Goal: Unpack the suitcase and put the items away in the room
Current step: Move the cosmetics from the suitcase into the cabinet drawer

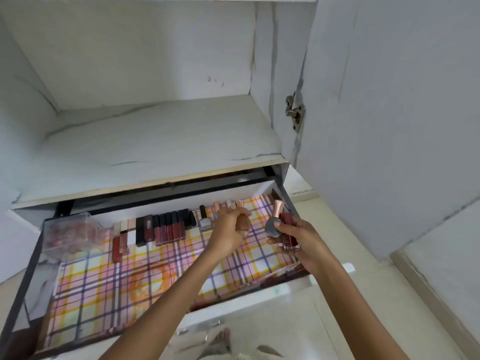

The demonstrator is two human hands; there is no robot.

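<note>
Head view: the drawer point(246, 301) stands open, with a plaid liner point(104, 281) on its floor. Lip products point(166, 227) lie ranked along its back edge, and small bottles point(205, 220) stand upright beside them. The left hand point(228, 229), fingers curled round a brown bottle point(242, 226), holds it over that row, judged to extend it. The right hand point(304, 245), fingers closed round a dark red bottle point(288, 229) and a grey bottle point(272, 229), keeps stock ready near the right edge.
</note>
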